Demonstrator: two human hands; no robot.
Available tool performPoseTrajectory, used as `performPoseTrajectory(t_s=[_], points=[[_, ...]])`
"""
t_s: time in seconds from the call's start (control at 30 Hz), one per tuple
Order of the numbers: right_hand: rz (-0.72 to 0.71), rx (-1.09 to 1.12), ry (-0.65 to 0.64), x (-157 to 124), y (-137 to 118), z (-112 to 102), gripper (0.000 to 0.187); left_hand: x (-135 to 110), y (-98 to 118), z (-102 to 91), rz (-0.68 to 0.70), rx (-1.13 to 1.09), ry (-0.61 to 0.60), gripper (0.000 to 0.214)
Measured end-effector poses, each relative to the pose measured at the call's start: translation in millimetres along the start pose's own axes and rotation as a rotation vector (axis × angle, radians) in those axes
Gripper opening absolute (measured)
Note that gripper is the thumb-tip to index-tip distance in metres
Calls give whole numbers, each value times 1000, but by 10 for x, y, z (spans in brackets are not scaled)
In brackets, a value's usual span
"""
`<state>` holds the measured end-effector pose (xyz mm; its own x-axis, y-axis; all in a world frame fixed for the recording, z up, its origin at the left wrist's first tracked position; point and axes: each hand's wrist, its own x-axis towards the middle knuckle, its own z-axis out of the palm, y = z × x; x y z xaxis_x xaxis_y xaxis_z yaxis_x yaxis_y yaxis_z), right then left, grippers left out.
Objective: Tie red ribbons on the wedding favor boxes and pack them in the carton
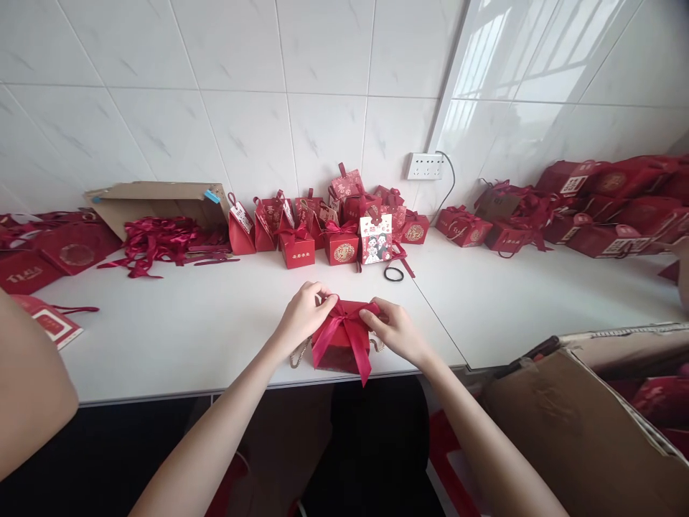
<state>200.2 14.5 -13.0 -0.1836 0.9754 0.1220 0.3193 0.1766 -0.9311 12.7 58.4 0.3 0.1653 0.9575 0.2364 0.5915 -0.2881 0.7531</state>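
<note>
A small red gift box (340, 359) stands near the front edge of the white table, with a twisted rope handle (298, 355) at its side. Across its top lies a crimson satin ribbon (358, 343) tied in a bow, its two tails hanging down the front. My left hand (308, 310) pinches the bow at its left side, near the knot. On the right, my right hand (395, 327) grips the bow's right loop between thumb and fingers. Parts of the box top are hidden by the ribbon and my fingers.
Several finished red boxes (299, 248) line the wall. Loose ribbons (161, 240) spill from a tipped cardboard box (156, 192). More red boxes (619, 208) are piled at right. A big carton (586, 424) stands at front right. Another person's arm (32, 388) is at left.
</note>
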Motion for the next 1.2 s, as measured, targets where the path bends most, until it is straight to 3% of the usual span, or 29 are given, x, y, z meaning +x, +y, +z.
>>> performPoseTrajectory(t_s=[0.17, 0.3, 0.47, 0.57, 0.67, 0.7, 0.8, 0.87, 0.9, 0.97, 1.03, 1.1, 1.2], points=[[-17, 9, 27, -64, -37, 2, 41, -229, -9, -43, 25, -182, 123, 22], [70, 98, 35, -101, -4, 72, 43, -367, -112, 38, -100, -288, 146, 25], [78, 202, 28, -100, 126, 139, 40, -395, -240, 229, -234, -555, 196, 25], [78, 229, 7, -116, 197, 112, 40, -386, -223, 258, -273, -602, 189, 24], [18, 166, 81, -157, 223, 44, 31, -370, -160, 208, -306, -636, 105, 25], [-30, 128, 88, -176, 221, 22, 35, -368, -138, 191, -319, -647, 71, 24], [-153, -67, -48, -250, 189, -4, 89, -406, -66, 194, -292, -645, 54, 22], [-183, -241, -88, -320, 161, 16, 100, -484, -7, 251, -168, -582, 158, 19], [-212, -321, -44, -364, 148, 30, 99, -538, 28, 286, -70, -530, 247, 18], [-337, -433, 112, -465, 127, 46, 96, -661, 112, 344, 220, -402, 445, 14], [-517, -495, 280, -578, 114, 27, 92, -781, 216, 359, 588, -266, 566, 13], [-666, -535, 442, -691, 104, -29, 86, -879, 343, 330, 891, -148, 562, 11], [-760, -603, 626, -861, 92, -145, 83, -981, 561, 280, 1090, -40, 475, 10]])
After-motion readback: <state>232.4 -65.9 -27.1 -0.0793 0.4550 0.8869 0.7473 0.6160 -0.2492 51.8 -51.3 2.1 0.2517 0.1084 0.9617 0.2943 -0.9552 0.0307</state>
